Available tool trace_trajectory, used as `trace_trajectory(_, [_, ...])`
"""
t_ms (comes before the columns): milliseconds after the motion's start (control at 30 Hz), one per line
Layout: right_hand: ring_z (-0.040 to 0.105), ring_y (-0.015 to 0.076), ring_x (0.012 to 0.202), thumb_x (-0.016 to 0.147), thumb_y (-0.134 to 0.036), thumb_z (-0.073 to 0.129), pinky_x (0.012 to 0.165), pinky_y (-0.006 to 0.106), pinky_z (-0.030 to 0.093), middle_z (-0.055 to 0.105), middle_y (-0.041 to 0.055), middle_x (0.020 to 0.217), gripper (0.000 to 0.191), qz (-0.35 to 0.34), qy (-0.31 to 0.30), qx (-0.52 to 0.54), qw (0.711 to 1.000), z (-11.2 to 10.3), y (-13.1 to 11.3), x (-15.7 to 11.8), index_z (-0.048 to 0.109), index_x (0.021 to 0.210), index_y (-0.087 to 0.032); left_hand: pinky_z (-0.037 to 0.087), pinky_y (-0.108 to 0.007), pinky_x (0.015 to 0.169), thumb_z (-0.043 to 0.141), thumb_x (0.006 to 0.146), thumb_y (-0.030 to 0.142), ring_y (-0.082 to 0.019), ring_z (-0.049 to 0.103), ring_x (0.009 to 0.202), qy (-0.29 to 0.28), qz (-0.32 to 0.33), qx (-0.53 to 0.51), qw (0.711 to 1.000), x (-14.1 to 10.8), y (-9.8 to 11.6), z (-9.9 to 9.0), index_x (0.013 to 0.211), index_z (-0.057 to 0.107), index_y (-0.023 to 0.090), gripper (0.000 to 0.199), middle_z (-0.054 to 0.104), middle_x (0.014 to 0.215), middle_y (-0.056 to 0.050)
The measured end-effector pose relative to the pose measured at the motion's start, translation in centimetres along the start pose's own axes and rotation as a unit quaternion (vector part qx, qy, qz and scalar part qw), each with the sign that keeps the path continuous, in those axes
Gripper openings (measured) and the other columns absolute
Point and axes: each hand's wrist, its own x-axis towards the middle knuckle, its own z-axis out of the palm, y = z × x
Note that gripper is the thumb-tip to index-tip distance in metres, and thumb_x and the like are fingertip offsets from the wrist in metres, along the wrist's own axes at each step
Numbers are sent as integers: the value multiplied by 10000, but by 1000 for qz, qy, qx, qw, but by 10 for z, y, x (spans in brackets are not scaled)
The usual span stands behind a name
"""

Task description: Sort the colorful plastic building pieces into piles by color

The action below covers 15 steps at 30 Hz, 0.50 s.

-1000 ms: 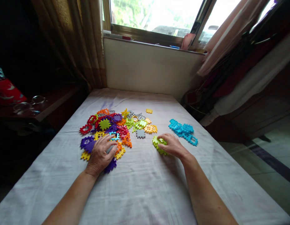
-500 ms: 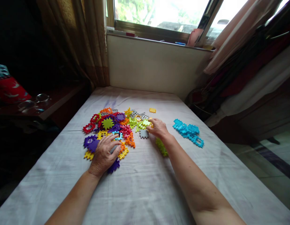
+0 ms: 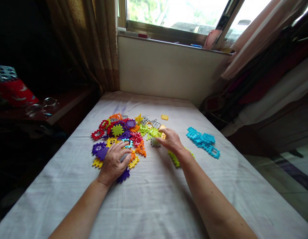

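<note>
A pile of notched plastic pieces in many colours lies on the cloth-covered surface [image 3: 149,199]. My left hand [image 3: 115,162] rests on the pile's near side with fingers spread, over a grey piece [image 3: 123,157] and beside a purple piece [image 3: 102,153]. At the pile's right edge, my right hand [image 3: 170,139] pinches a light green piece [image 3: 157,132] between thumb and fingers. A grey square [image 3: 155,143] lies just left of its thumb. Green pieces [image 3: 174,159] sit partly hidden under my right wrist.
A group of blue pieces [image 3: 203,141] lies to the right. One yellow-orange piece [image 3: 164,117] is apart at the back. Glasses [image 3: 41,107] and a red patterned container [image 3: 17,93] stand on a dark side table at the left.
My right hand has drawn slightly back, with the light green piece now between its fingers. More of the green pieces shows by my right wrist. The whole view has shifted slightly.
</note>
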Motion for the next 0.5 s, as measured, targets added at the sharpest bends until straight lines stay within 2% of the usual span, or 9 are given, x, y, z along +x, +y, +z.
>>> trace_trajectory(133, [601, 234, 1078, 827, -376, 697, 948, 345, 425, 699, 67, 1121, 298, -99, -15, 13, 995, 0, -18, -33, 701, 1095, -245, 421, -531, 1087, 522, 917, 322, -262, 584, 1217, -2, 1, -5, 1000, 0, 0, 0, 908, 707, 256, 197, 682, 1244, -59])
trace_trajectory(200, [597, 237, 1067, 819, -368, 710, 944, 356, 420, 701, 65, 1103, 286, -126, -27, 9, 992, 4, -27, -47, 701, 1077, -245, 423, -531, 1084, 521, 915, 319, -261, 586, 1213, -3, -2, -5, 1000, 0, 0, 0, 907, 708, 257, 197, 683, 1244, -58])
trace_trajectory(367, [591, 236, 1033, 814, -324, 703, 917, 362, 420, 694, 69, 1081, 243, -141, -42, 1, 989, 12, -37, -63, 702, 1044, -243, 424, -522, 1084, 525, 909, 318, -259, 587, 1210, -4, -7, -4, 1000, 0, 0, -1, 909, 710, 259, 195, 684, 1243, -52])
trace_trajectory(500, [592, 237, 1050, 793, -289, 719, 927, 361, 420, 687, 71, 1102, 266, -128, -33, 21, 991, 3, -28, -68, 692, 1052, -238, 429, -516, 1078, 513, 916, 319, -257, 594, 1201, 3, 0, -4, 1000, 0, 0, 0, 897, 706, 249, 206, 685, 1239, -66])
